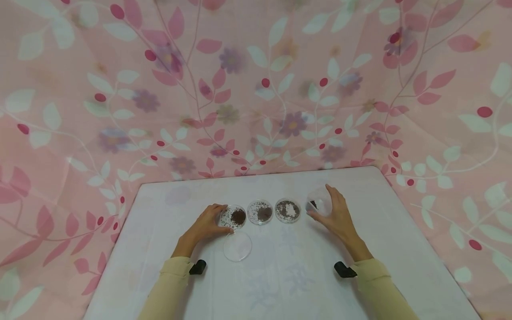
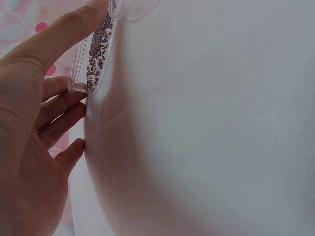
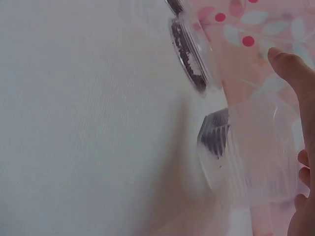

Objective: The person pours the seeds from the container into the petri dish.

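Left hand (image 1: pixel 208 224): thumb and fingers (image 2: pixel 59 115) curl round the rim of the leftmost petri dish (image 1: pixel 233 217), which sits flat on the worktop (image 1: pixel 288 284) and holds dark and pale grains. In the left wrist view the thumb lies along the dish wall and the other fingertips touch the worktop beside it.

Right hand (image 1: pixel 336 213): fingers spread round a clear plastic cup (image 1: pixel 318 203), tilted on its side at the right end of the row, with a small dark heap inside near its low edge. The thumb is near, the index finger over the far side.

Between the hands stand a second petri dish (image 1: pixel 260 212) and a third petri dish (image 1: pixel 287 210), just beside one another. An empty clear lid (image 1: pixel 238 246) lies just near of the leftmost dish.

Bare worktop lies near of the row and far of it up to the back edge, where the floral cloth (image 1: pixel 256 89) begins. Left and right edges are well apart from the dishes.
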A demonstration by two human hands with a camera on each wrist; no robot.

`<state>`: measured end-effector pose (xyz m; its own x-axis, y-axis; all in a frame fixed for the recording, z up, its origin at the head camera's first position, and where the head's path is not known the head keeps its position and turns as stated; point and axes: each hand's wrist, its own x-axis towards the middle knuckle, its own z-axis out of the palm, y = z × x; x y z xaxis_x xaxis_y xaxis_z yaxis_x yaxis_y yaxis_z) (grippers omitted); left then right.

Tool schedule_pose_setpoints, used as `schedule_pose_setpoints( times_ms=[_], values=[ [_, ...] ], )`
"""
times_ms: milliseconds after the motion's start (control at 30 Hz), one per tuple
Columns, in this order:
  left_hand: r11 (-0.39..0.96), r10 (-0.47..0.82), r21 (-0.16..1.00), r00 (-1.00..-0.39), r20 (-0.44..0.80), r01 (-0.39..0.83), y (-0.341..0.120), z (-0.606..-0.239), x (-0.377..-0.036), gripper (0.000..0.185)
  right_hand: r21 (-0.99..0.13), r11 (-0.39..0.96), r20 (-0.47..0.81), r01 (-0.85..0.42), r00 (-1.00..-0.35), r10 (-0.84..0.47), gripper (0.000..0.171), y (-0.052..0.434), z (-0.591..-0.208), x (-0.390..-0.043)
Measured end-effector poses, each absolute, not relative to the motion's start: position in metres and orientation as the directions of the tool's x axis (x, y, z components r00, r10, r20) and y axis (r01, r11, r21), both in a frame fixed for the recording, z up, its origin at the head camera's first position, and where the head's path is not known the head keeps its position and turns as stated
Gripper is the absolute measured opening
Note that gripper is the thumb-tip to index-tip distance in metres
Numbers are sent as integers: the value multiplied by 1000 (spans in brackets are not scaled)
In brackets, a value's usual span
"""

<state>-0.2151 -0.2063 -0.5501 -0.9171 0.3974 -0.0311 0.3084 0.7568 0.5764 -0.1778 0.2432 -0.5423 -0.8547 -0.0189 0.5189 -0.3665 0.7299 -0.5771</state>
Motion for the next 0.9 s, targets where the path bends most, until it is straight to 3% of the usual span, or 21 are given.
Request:
schedule_pose_setpoints(
  times_ms=[100,400,667,900],
  values=[
    [760,396,574,-918,-35,306,-207,-551,-216,91,-504,758,548,-414,-831,-89,109,229,-535,-181],
    [763,397,573,-916,-50,300,-208,-551,-218,92,-430,728,496,-534,-813,-303,105,163,-521,-179],
    [758,395,578,-918,-39,302,-209,-552,-219,93,-317,685,468,-656,-737,-488,103,102,-532,-168],
    [763,401,559,-916,-17,324,-211,-553,-219,92,-351,651,335,-673,-740,-584,104,63,-539,-151]
  ],
)
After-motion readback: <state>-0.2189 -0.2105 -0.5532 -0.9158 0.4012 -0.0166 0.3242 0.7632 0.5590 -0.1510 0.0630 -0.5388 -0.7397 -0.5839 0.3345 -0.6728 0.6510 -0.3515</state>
